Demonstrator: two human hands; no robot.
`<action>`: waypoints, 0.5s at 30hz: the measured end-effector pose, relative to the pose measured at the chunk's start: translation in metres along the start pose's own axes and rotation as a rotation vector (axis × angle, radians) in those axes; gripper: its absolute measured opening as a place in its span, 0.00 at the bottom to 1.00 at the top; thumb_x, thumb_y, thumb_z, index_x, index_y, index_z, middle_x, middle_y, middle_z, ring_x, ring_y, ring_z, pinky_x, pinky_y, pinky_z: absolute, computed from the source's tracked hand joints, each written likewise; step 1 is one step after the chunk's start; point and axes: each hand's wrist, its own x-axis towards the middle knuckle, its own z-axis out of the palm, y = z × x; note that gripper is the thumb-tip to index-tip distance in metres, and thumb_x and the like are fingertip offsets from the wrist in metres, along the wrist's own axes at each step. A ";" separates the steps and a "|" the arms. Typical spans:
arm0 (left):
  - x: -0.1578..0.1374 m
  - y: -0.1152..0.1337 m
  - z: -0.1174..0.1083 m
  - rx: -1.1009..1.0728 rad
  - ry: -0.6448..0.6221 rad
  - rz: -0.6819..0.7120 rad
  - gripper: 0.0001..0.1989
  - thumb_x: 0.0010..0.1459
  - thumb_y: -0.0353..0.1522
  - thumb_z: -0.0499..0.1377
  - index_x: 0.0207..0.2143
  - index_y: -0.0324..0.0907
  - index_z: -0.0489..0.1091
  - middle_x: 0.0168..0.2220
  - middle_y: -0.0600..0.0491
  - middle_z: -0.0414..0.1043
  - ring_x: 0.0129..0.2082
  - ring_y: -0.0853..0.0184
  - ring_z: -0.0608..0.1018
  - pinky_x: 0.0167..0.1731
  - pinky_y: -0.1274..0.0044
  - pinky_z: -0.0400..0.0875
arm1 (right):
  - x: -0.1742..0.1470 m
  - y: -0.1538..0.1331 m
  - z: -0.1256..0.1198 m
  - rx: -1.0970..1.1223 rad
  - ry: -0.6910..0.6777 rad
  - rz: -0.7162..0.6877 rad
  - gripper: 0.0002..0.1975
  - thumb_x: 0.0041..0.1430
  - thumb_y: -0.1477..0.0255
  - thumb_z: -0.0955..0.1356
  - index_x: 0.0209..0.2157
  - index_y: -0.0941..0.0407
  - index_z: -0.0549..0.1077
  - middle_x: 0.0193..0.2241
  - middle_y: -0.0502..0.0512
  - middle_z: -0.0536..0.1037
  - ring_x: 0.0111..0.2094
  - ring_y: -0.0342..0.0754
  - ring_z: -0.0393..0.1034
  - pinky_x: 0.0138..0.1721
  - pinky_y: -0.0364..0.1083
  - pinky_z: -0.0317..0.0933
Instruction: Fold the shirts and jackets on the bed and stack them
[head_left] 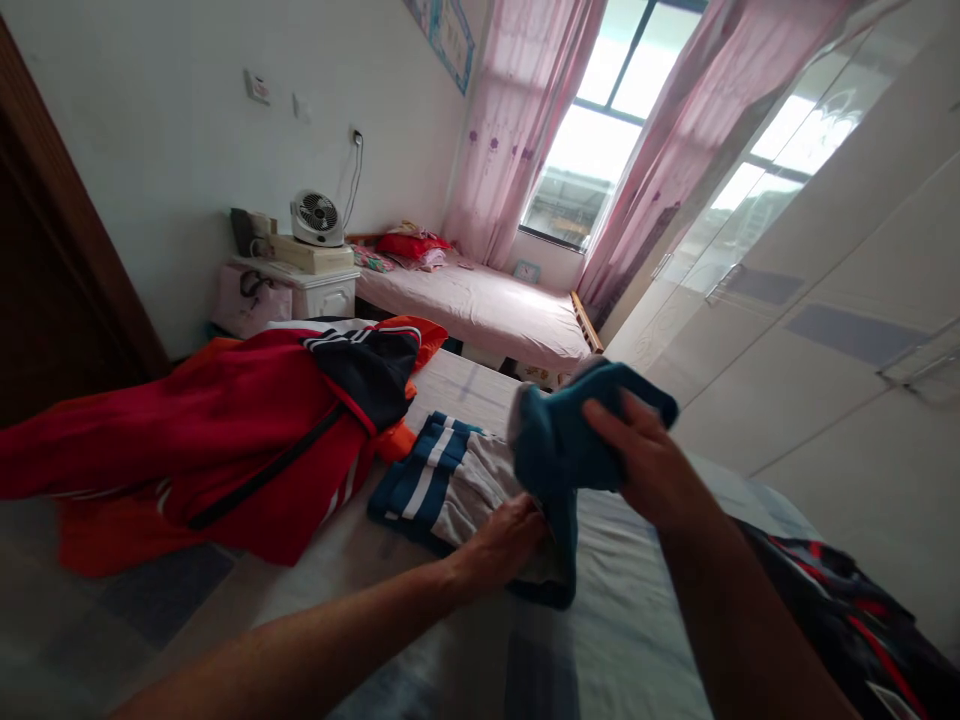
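A grey and teal garment (480, 485) with white stripes lies partly folded on the bed. My right hand (645, 450) is closed on a teal part of it, lifted above the sheet and bunched; the lifted part looks blurred. Lower down, my left hand (501, 542) rests at the garment's right half with its fingers curled in against the cloth. Its fingertips are partly hidden under the raised fabric. What kind of garment it is cannot be made out for certain.
Red and navy clothing (247, 420) is heaped over orange cloth at the left. Dark clothing with red trim (847, 600) lies at the right. Beyond are a pink-covered bed (480, 300), a nightstand (322, 297) bearing a fan (316, 215), and white wardrobes (817, 400) along the right.
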 end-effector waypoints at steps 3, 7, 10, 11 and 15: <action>-0.040 -0.005 -0.008 -0.192 0.207 -0.126 0.18 0.58 0.34 0.49 0.48 0.40 0.69 0.52 0.46 0.69 0.56 0.58 0.66 0.57 0.68 0.56 | 0.017 0.014 0.051 -0.356 -0.444 -0.135 0.13 0.57 0.60 0.66 0.36 0.55 0.73 0.33 0.48 0.76 0.35 0.42 0.70 0.39 0.42 0.64; -0.091 -0.019 -0.017 -0.727 0.343 -0.396 0.19 0.49 0.33 0.61 0.45 0.38 0.70 0.47 0.45 0.73 0.52 0.55 0.71 0.52 0.66 0.64 | 0.033 0.052 0.054 -0.622 -0.320 -0.210 0.17 0.62 0.61 0.59 0.41 0.55 0.73 0.40 0.53 0.76 0.42 0.46 0.69 0.48 0.47 0.59; -0.107 -0.020 -0.025 -0.923 0.467 -0.542 0.17 0.47 0.32 0.65 0.41 0.36 0.71 0.43 0.43 0.75 0.49 0.56 0.75 0.52 0.68 0.66 | 0.039 0.086 0.017 -0.695 0.101 -0.036 0.20 0.57 0.63 0.63 0.47 0.59 0.70 0.48 0.61 0.72 0.48 0.52 0.67 0.51 0.50 0.57; -0.108 -0.019 -0.028 -0.968 0.505 -0.553 0.16 0.48 0.32 0.65 0.41 0.36 0.71 0.42 0.44 0.75 0.48 0.57 0.75 0.52 0.69 0.66 | 0.037 0.096 0.004 -0.695 0.221 0.049 0.23 0.54 0.64 0.65 0.49 0.61 0.69 0.50 0.65 0.70 0.49 0.54 0.66 0.53 0.51 0.56; -0.094 -0.015 -0.037 -1.039 0.608 -0.523 0.09 0.53 0.30 0.62 0.38 0.36 0.72 0.41 0.44 0.76 0.46 0.60 0.76 0.54 0.71 0.66 | 0.017 0.124 -0.035 -0.490 0.275 0.361 0.23 0.51 0.59 0.67 0.44 0.61 0.72 0.43 0.65 0.75 0.42 0.55 0.71 0.40 0.51 0.65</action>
